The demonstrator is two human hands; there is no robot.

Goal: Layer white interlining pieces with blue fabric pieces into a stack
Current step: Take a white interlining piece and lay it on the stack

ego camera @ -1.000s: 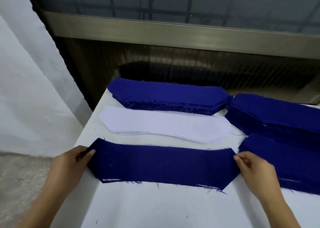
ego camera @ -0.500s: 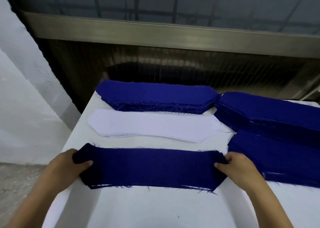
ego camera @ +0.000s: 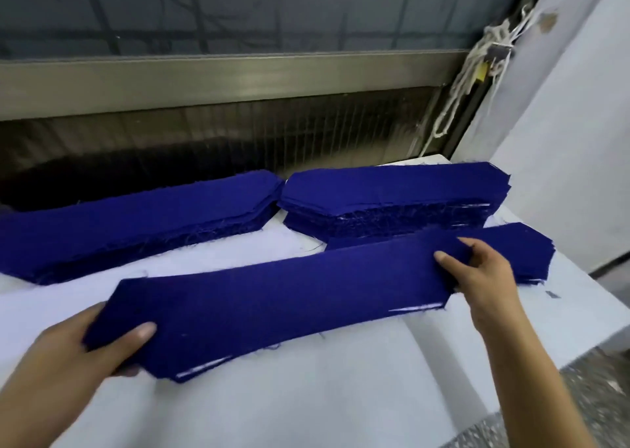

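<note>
Hands were found closed on one long blue piece, one at each end. The piece was stretched across the front of the white table, slanted from near left to far right.

Left hand: the thumb was laid flat on top of the left end, and the other fingers were tucked beneath, mostly hidden. That end was raised off the table.

Right hand: the thumb was pressed on top of the right end, and the fingers were curled over its far edge. That end was held over the left part of a low stack of blue pieces at the right of the table. Whether it touched the stack could not be told.

A thin white layer was seen under the piece along its near edge, at the left corner and again at the right corner.

Two thicker blue stacks were noted at the back of the table, end to end and nearly touching: a left stack and a right stack. Frayed threads were seen along the near side of both.

Behind the table a metal rail was noted, and a knotted white cord was hung at its right end.
</note>
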